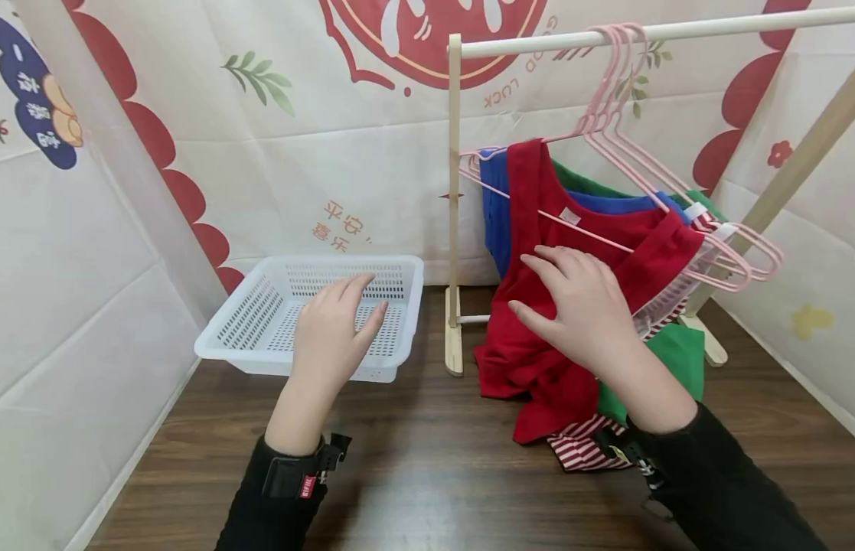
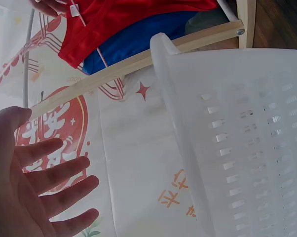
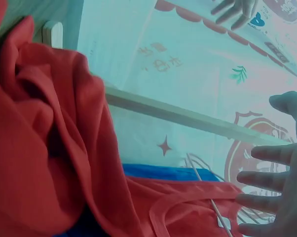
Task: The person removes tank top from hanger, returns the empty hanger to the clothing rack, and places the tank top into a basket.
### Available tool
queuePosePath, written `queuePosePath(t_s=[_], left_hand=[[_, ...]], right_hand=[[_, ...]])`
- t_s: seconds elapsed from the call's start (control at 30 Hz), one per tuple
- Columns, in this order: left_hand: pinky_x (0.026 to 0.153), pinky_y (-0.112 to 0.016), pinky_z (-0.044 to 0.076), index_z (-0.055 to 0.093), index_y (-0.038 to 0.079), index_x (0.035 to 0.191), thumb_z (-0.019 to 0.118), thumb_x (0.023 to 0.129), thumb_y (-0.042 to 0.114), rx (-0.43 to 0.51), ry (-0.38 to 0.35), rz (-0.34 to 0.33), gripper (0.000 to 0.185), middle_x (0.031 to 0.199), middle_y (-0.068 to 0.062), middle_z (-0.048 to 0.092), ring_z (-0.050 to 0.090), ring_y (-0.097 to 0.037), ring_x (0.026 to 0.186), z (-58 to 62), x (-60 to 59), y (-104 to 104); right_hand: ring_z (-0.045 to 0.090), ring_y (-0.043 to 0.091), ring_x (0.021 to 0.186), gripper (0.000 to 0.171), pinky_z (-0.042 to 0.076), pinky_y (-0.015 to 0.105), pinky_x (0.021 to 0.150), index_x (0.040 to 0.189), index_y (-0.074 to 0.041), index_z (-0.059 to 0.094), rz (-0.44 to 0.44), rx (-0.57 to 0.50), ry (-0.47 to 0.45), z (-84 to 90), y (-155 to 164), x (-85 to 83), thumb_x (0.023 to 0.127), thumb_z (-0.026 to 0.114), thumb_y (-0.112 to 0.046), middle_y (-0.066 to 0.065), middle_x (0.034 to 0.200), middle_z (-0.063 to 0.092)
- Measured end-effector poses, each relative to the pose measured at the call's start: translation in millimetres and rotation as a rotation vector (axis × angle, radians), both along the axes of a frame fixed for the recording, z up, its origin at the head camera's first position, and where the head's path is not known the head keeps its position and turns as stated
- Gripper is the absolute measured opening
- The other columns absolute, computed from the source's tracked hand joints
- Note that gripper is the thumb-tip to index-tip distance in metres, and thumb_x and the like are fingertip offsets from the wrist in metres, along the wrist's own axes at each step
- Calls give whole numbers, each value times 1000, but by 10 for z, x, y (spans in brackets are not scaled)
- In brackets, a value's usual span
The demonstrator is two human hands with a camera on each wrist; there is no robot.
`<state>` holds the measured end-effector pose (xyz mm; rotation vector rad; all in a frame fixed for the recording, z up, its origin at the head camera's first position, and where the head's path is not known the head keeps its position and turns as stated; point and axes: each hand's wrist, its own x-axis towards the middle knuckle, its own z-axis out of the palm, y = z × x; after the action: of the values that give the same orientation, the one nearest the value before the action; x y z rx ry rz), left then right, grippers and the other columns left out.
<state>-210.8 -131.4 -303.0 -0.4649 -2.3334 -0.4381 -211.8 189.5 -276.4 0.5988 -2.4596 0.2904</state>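
A red sleeveless top hangs on a pink hanger from a wooden clothes rail, its hem bunched on the table. My right hand hovers just in front of the red top with fingers spread, holding nothing; in the right wrist view the right hand is apart from the red top. My left hand is open above the front rim of a white plastic basket, empty. The left hand shows straight fingers beside the basket.
Behind the red top hang blue, green and red-striped garments on more pink hangers. The rail's upright post stands between basket and clothes. White printed cloth walls enclose the dark wooden table.
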Motion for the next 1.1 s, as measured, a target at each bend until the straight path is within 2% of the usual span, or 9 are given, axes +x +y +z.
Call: queuePosePath(t_s=[0.37, 0.6, 0.73, 0.87, 1.1], left_hand=[[87, -47, 49, 62, 7, 127, 58, 95, 34, 22, 25, -14, 42, 119, -12, 67, 63, -32, 106, -20, 94, -22], [84, -46, 51, 63, 6, 127, 58, 96, 34, 28, 37, -23, 42, 118, -12, 67, 63, -31, 104, -9, 151, -24], [85, -46, 50, 63, 6, 126, 59, 95, 32, 29, 46, -35, 41, 118, -11, 67, 63, -31, 104, -3, 189, -34], [86, -46, 50, 63, 6, 127, 59, 95, 30, 27, 47, -45, 40, 118, -11, 67, 63, -30, 105, -2, 214, -42], [85, -46, 51, 62, 6, 127, 59, 95, 31, 25, 46, -63, 41, 119, -11, 67, 63, -30, 106, 17, 256, -53]], right_hand=[[47, 41, 122, 57, 36, 61, 97, 127, -2, 62, 6, -84, 196, 70, 190, 75, 79, 73, -31, 20, 132, 54], [46, 44, 121, 57, 28, 60, 104, 123, 0, 63, 8, -155, 403, 96, 293, 72, 84, 54, -41, 22, 129, 55], [43, 44, 124, 58, 23, 59, 107, 122, 2, 62, -57, -205, 499, 122, 350, 105, 87, 50, -42, 23, 131, 53], [44, 43, 123, 55, 25, 59, 104, 123, 2, 61, -171, -261, 542, 156, 408, 163, 88, 53, -39, 22, 133, 52], [48, 48, 109, 48, 30, 62, 90, 122, 1, 61, -356, -363, 515, 199, 506, 220, 88, 60, -32, 26, 121, 54]])
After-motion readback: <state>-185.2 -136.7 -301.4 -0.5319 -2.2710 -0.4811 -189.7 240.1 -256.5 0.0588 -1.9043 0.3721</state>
